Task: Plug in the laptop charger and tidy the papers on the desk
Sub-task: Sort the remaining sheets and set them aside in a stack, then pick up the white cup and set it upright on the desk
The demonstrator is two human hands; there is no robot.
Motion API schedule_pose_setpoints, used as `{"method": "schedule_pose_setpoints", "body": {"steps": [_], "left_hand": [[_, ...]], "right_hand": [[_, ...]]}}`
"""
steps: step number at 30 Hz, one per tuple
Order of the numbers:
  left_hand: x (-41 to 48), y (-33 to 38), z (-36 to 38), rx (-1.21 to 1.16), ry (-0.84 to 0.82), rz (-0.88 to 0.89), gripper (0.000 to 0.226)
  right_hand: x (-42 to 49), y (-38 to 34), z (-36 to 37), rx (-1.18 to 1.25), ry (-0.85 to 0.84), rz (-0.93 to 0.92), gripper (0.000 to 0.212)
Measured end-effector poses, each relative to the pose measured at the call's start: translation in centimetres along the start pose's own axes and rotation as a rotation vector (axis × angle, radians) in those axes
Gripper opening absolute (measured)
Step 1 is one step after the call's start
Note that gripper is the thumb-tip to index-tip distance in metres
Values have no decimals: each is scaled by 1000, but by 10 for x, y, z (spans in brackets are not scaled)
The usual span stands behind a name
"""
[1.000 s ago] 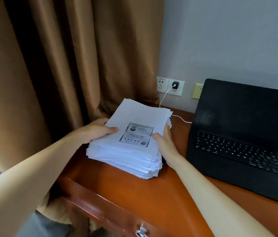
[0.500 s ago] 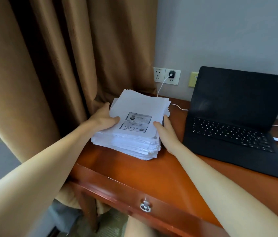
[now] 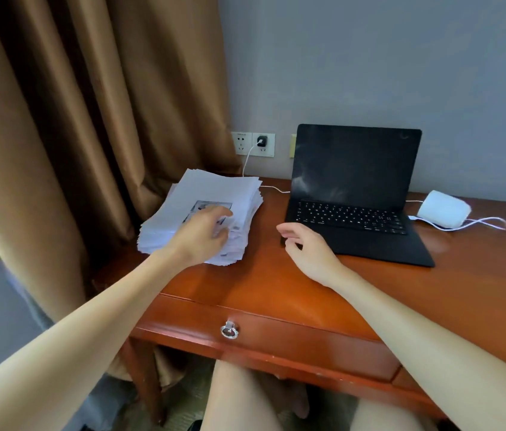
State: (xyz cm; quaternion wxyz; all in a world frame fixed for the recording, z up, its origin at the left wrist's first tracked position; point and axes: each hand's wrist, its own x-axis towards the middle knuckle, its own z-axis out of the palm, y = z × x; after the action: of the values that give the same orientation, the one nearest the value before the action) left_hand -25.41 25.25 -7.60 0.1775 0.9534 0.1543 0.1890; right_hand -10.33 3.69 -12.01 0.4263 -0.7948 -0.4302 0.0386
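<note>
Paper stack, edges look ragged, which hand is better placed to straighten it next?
Probably the left. The left hand is over the paper stack, fingers at its top sheet; the right hand hangs empty above the desk beside the laptop.

No legible text anywhere in the frame. On the top sheet of the paper stack [image 3: 214, 188], left of centre, two boxed printed panels lie partly under the left hand [image 3: 202, 234]; the print is blurred. The wall sockets [image 3: 253, 144] at centre carry a small line of print along the upper edge, too small to read. On the laptop [image 3: 354, 169], the white key legends are unresolved and the faint mark at the screen's upper right corner is unreadable.
</note>
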Motion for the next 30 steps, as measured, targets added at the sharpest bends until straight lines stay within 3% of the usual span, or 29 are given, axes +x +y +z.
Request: {"method": "schedule_pose_setpoints", "body": {"steps": [12, 21, 26, 30], "left_hand": [[34, 143, 83, 26, -117, 312, 45], [111, 205, 154, -1, -222, 398, 46], [166, 241, 188, -45, -242, 428, 45], [209, 272, 209, -74, -263, 445, 45]], "right_hand": [[-68, 72, -145, -330, 162, 144, 36], [-58, 155, -246, -552, 367, 271, 37], [-25, 199, -285, -658, 398, 392, 56], [3, 220, -310, -646, 275, 511, 85]]}}
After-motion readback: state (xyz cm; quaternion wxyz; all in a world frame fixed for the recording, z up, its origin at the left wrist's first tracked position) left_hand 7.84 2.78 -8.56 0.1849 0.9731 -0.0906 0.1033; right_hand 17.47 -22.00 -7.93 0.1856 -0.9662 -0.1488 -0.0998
